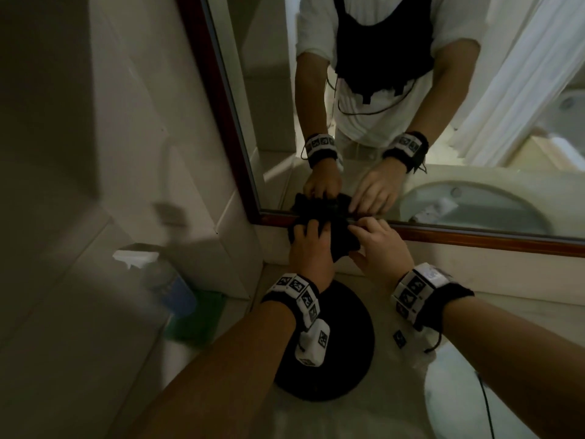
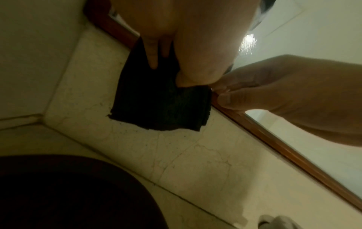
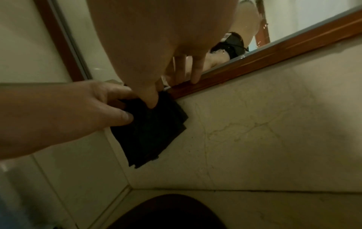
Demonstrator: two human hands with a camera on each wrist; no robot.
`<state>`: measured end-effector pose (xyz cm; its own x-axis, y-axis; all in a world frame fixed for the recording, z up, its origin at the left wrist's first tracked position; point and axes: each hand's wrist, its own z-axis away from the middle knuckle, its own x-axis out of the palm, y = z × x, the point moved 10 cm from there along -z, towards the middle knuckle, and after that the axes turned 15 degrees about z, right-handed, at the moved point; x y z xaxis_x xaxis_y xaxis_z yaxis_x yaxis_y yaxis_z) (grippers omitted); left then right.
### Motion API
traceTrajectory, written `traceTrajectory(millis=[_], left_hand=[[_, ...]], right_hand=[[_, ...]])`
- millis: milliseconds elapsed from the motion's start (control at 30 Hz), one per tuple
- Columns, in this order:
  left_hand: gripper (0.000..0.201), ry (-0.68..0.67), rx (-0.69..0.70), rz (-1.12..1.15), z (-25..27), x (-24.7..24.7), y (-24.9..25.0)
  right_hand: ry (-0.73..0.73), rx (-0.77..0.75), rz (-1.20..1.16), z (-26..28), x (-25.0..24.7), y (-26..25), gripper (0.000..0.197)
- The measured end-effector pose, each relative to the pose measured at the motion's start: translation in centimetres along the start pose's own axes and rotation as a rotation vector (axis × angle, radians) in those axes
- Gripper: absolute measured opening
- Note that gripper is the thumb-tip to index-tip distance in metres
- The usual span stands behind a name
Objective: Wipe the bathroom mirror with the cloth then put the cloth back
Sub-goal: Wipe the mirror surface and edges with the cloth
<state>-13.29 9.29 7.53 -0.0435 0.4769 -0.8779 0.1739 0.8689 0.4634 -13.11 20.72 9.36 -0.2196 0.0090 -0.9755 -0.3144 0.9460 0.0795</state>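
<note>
A dark folded cloth (image 1: 340,245) hangs against the pale stone wall just under the mirror's (image 1: 411,90) lower left corner. My left hand (image 1: 311,231) grips the cloth's upper part, fingers over the front (image 2: 152,52) and thumb (image 2: 186,79) on its side. My right hand (image 1: 357,239) pinches the cloth's right edge, with the thumb (image 3: 150,100) on the fabric and its other fingers (image 3: 195,72) resting on the brown wooden frame (image 3: 254,62). The cloth (image 2: 156,102) (image 3: 150,133) shows several stacked layers at its lower edge. The glass reflects both hands.
A round black object (image 1: 329,350) lies on the counter below my wrists. A spray bottle (image 1: 164,280) and something green (image 1: 202,318) stand at the left by the tiled wall. A washbasin's rim (image 1: 443,391) sits at the lower right.
</note>
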Motion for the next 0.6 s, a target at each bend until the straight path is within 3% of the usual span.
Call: traceTrajectory(millis=[200,400,467,533,600], left_hand=[[0.058,-0.033,0.034,0.256,-0.1,-0.9,-1.3],[0.061,-0.043,0.157,0.506,1.5,-2.2,-0.7],[0.062,-0.035,0.180,0.547,1.9,-3.0,-0.6],[0.062,-0.025,0.200,0.558,2.2,-3.9,-0.6],[0.061,0.013,0.223,0.514,2.4,-5.0,-0.7]], right_hand=[[-0.105,0.287,-0.344,-1.4,0.4,0.7,0.056],[-0.197,0.410,-0.640,-1.9,1.5,0.1,0.054],[-0.258,0.441,-0.812,-1.7,2.3,-0.4,0.044],[-0.312,0.417,-0.955,-1.6,2.5,-1.3,0.021],[-0.268,0.433,-1.007,-1.5,1.8,-1.1,0.014]])
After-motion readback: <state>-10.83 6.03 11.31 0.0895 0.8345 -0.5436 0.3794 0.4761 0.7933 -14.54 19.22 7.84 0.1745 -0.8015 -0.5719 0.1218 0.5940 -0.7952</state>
